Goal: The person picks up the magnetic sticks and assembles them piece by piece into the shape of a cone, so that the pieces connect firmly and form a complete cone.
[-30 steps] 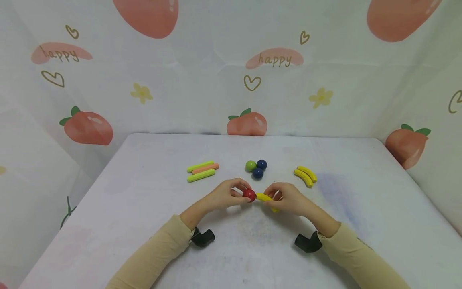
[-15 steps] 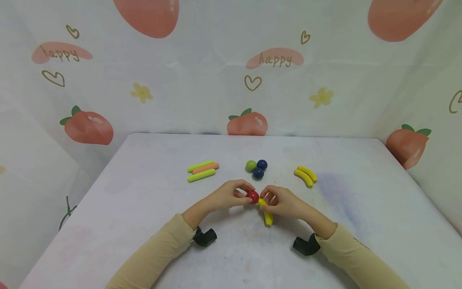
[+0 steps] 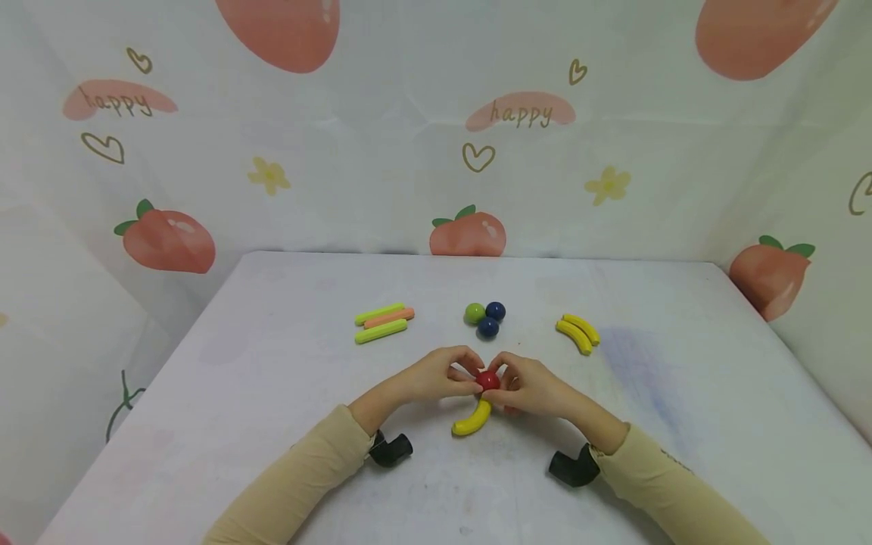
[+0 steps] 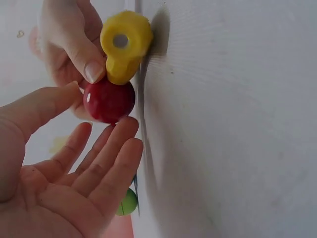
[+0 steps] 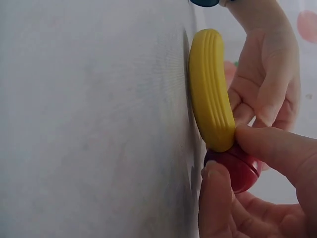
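A glossy red ball (image 3: 487, 380) with a seam is between the two hands, just above the table. One end of a yellow, ridged, banana-shaped piece (image 5: 210, 89) meets the ball; its other end shows a round grey spot in the left wrist view. My left hand (image 3: 439, 375) holds the ball lightly between thumb and fingertips, the other fingers spread. With thumb and index finger, my right hand (image 3: 534, 386) pinches the ball near where the yellow piece meets it. In the head view, the yellow piece (image 3: 472, 420) hangs toward the person.
Farther back on the white table (image 3: 306, 288) lie several small pieces: green sticks (image 3: 381, 331) with an orange one (image 3: 388, 318), a green ball (image 3: 474, 313) beside dark blue balls (image 3: 488, 327), and two yellow curved pieces (image 3: 574, 335). A patterned cloth (image 3: 381, 151) hangs behind.
The yellow piece has swung from pointing right to pointing down-left toward the person. The red ball moved slightly right, and my right hand shifted from the yellow piece onto the ball.
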`<state>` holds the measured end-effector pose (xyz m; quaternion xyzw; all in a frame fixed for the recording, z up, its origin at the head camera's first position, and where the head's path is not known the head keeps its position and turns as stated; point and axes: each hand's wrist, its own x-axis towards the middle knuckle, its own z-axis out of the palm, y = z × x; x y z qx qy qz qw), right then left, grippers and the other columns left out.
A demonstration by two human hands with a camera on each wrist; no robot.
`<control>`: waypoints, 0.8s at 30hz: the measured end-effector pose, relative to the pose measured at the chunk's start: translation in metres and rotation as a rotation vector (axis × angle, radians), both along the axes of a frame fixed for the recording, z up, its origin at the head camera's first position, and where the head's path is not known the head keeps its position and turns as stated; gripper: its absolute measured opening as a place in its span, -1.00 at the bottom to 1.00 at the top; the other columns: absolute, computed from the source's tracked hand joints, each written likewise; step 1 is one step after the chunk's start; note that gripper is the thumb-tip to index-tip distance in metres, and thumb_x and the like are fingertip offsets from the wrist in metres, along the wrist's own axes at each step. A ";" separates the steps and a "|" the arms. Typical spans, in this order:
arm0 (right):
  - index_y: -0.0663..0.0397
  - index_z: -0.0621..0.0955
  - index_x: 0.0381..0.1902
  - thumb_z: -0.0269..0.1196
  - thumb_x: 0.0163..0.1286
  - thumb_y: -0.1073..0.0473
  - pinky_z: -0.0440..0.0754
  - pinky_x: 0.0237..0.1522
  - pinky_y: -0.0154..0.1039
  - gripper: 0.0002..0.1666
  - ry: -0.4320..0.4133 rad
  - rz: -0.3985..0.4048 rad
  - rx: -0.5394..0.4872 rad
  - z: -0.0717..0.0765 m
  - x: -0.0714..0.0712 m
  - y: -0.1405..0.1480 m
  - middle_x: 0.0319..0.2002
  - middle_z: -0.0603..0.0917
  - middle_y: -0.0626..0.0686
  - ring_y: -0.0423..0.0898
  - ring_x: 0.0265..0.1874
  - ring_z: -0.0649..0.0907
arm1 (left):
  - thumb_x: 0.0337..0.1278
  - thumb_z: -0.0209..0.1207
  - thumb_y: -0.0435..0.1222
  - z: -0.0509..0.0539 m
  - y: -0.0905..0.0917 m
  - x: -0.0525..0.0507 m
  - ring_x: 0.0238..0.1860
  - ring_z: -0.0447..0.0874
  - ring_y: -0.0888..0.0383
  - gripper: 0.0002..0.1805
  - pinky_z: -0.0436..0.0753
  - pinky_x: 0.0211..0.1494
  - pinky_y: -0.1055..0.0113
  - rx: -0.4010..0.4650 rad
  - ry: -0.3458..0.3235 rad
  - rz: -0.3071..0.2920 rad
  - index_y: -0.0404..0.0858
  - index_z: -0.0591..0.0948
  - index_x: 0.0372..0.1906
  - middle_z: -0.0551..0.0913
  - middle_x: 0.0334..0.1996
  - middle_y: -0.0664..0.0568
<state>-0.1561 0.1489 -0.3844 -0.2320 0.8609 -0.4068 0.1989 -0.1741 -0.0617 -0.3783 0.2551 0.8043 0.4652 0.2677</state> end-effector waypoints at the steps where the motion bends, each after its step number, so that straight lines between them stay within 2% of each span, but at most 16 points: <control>1: 0.18 0.43 -0.12 0.29 0.23 0.06 0.51 -0.57 -0.39 -0.60 0.004 -0.007 0.011 0.000 0.000 0.000 -0.53 0.55 0.02 -0.18 -0.67 0.53 | 0.14 0.21 -0.32 0.000 -0.001 0.000 -0.08 0.69 0.05 -0.65 0.63 0.01 0.32 -0.007 -0.001 -0.002 -0.30 0.46 0.02 0.58 -0.05 -0.15; 5: 0.16 0.44 -0.19 0.28 0.23 0.00 0.47 -0.58 -0.38 -0.60 0.013 -0.062 0.078 0.000 0.000 0.002 -0.54 0.53 0.00 -0.19 -0.68 0.50 | 0.07 0.26 -0.27 0.002 -0.004 0.002 -0.28 0.63 0.19 -0.63 0.60 -0.15 0.44 -0.072 0.021 -0.012 -0.26 0.49 -0.01 0.63 -0.16 -0.07; 9: 0.14 0.43 -0.23 0.28 0.22 -0.05 0.45 -0.58 -0.35 -0.58 0.002 -0.104 0.112 0.001 0.000 0.004 -0.55 0.53 -0.01 -0.19 -0.68 0.48 | -0.02 0.33 -0.25 0.001 -0.006 0.003 -0.44 0.49 0.26 -0.66 0.46 -0.35 0.51 -0.150 0.043 -0.051 -0.24 0.55 -0.11 0.64 -0.32 0.04; 12: 0.15 0.42 -0.21 0.28 0.22 -0.05 0.47 -0.59 -0.34 -0.57 -0.001 -0.101 0.100 0.002 0.000 0.006 -0.50 0.54 0.02 -0.19 -0.68 0.49 | -0.09 0.37 -0.27 0.000 -0.008 0.004 -0.48 0.45 0.28 -0.70 0.44 -0.38 0.53 -0.181 0.055 -0.092 -0.23 0.58 -0.20 0.61 -0.41 0.09; 16: 0.12 0.44 -0.10 0.28 0.23 -0.03 0.50 -0.55 -0.35 -0.56 0.023 -0.053 0.086 0.002 -0.002 0.011 -0.39 0.57 0.06 -0.19 -0.63 0.52 | -0.11 0.38 -0.31 -0.002 -0.010 0.004 -0.51 0.43 0.30 -0.75 0.44 -0.39 0.54 -0.186 0.084 -0.122 -0.23 0.60 -0.26 0.59 -0.46 0.09; 20: 0.07 0.45 -0.05 0.28 0.23 -0.01 0.50 -0.46 -0.38 -0.58 0.080 0.004 0.112 0.002 -0.005 0.015 -0.34 0.61 0.06 -0.20 -0.52 0.53 | -0.06 0.34 -0.32 -0.001 -0.013 0.003 -0.50 0.45 0.31 -0.79 0.46 -0.40 0.54 -0.191 0.091 -0.104 -0.23 0.61 -0.26 0.61 -0.42 0.08; 24: 0.08 0.45 -0.08 0.30 0.21 0.04 0.50 -0.42 -0.41 -0.60 0.081 0.037 0.134 0.004 -0.007 0.020 -0.38 0.60 0.01 -0.21 -0.48 0.52 | -0.02 0.31 -0.33 -0.001 -0.017 0.002 -0.51 0.47 0.28 -0.80 0.50 -0.43 0.51 -0.211 0.063 -0.038 -0.23 0.62 -0.23 0.61 -0.37 0.06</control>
